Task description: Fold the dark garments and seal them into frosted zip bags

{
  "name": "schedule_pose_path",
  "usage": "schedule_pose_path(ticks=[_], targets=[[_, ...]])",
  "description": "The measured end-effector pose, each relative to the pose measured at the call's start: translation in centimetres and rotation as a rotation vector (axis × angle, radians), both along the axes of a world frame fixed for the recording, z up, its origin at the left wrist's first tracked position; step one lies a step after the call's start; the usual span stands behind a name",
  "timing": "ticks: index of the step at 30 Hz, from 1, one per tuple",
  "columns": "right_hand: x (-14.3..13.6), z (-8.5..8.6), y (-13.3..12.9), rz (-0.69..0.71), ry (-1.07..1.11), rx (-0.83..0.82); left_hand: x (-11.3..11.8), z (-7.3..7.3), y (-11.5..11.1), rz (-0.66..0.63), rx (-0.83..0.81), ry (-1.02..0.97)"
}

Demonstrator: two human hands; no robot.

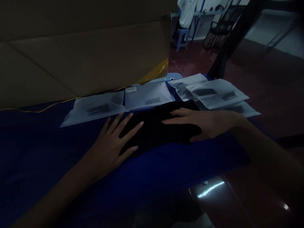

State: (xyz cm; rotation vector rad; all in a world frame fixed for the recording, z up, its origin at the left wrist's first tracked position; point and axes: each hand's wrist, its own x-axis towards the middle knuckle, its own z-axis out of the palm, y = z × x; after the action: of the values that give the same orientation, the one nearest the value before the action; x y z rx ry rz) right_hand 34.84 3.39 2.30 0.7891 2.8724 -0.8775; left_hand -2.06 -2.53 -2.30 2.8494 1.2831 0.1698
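A black piece of cloth (154, 129) lies spread on the blue tabletop (171, 164); its exact kind is too dark to make out. My left hand (116, 136) rests on the cloth's left end with fingers spread. At the other end is my right hand (201, 123), lying over the cloth with its fingers stretched out and thumb apart. Just beyond the cloth lie a frosted plastic bag (80, 109) with something dark inside, a flat white labelled bag (147, 95) and several overlapping bags (216, 93) on the right.
A large cardboard box (95, 60) walls off the back left, with yellow tape (154, 72) at its corner. Red and yellow wires (54, 104) run along its base. Farther off, a person (187, 14) sits on a blue stool (182, 38) near a black chair (220, 27).
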Motion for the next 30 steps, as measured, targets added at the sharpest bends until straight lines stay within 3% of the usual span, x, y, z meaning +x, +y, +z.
schedule_pose_path(ticks=[7, 13, 17, 21, 24, 27, 30], targets=[[0.2, -0.1, 0.8, -0.147, 0.177, 0.006, -0.9, -0.8, 0.3, -0.04, -0.009, 0.063], [1.4, 0.2, 1.0, 0.008, 0.018, -0.09, -1.3, -0.7, 0.4, -0.038, -0.028, 0.078], [0.7, -0.3, 1.2, -0.15, 0.096, 0.011, -1.3, -0.1, 0.4, -0.038, -0.078, 0.071], [0.1, -0.6, 1.4, -0.3, 0.398, 0.074, -1.6, -0.2, 0.5, -0.047, -0.072, 0.068], [-0.3, -1.0, 1.4, -0.434, 0.493, 0.166, -1.7, -0.4, 0.6, -0.061, -0.043, 0.083], [-1.0, -1.9, 1.2, -0.486, 0.342, 0.347, -1.5, 0.1, 0.5, -0.054, -0.073, 0.103], [-1.7, -3.1, 0.9, -0.52, 0.157, 0.654, -1.2, 0.6, 0.2, -0.03, -0.102, 0.1]])
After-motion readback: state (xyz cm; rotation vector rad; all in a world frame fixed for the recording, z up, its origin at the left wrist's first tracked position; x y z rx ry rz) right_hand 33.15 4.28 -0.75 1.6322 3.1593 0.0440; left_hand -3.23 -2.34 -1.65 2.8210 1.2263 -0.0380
